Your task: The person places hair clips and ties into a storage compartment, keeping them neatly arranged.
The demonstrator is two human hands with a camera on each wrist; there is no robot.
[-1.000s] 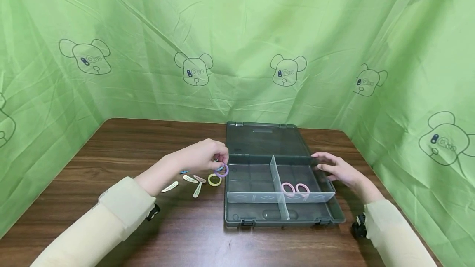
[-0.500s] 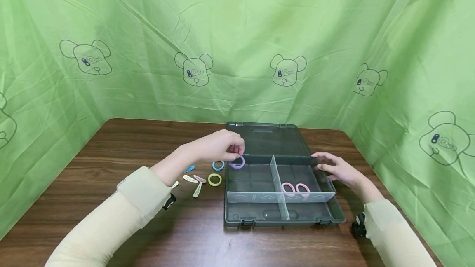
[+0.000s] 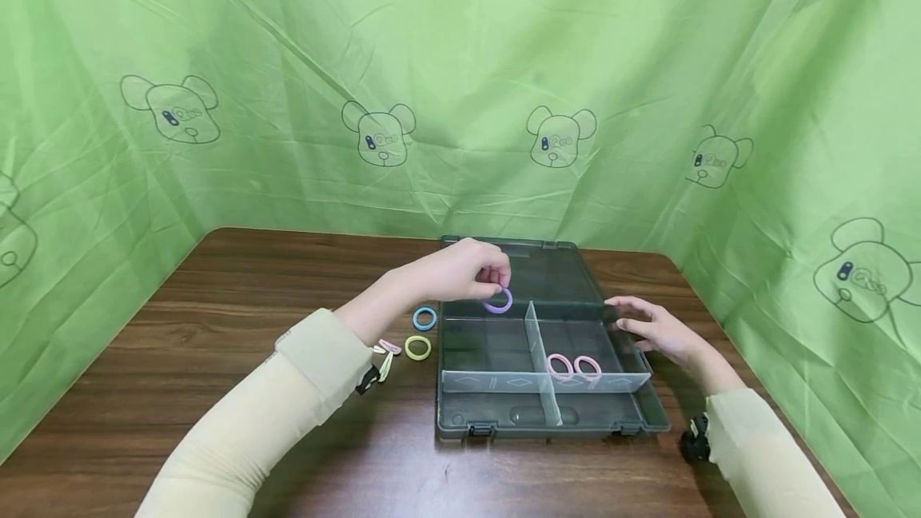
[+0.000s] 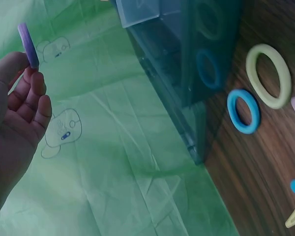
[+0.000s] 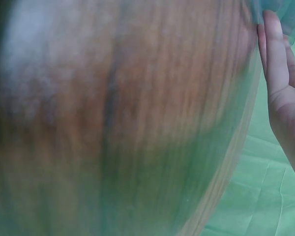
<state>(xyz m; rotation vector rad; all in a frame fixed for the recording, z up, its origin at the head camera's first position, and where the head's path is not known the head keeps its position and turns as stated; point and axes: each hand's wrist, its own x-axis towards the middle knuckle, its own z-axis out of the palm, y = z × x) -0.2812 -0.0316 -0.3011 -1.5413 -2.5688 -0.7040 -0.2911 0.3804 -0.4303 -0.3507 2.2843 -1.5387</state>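
Observation:
My left hand (image 3: 471,268) pinches a purple hair tie (image 3: 498,301) between thumb and fingertips, held above the back left compartment of a dark see-through divided box (image 3: 485,342). The left wrist view shows the purple hair tie (image 4: 27,45) edge-on at the fingertips. Two pink hair ties (image 3: 573,367) are in the box's back right compartment, against the divider. My right hand (image 3: 658,332) rests at the box's right side with fingers loosely extended; in the right wrist view, the right hand's fingers (image 5: 276,54) touch the box edge.
Left of the box lie a blue hair tie (image 3: 424,319), a yellow-green hair tie (image 3: 417,348) and several snap hair clips (image 3: 386,364), partly hidden by my left forearm. The box lid (image 3: 547,272) lies folded back. Green cloth (image 3: 460,62) surrounds the wooden table (image 3: 288,278).
My left hand has lifted the purple hair tie from beside the box and carried it rightward over the back left compartment. The right hand has stayed in place.

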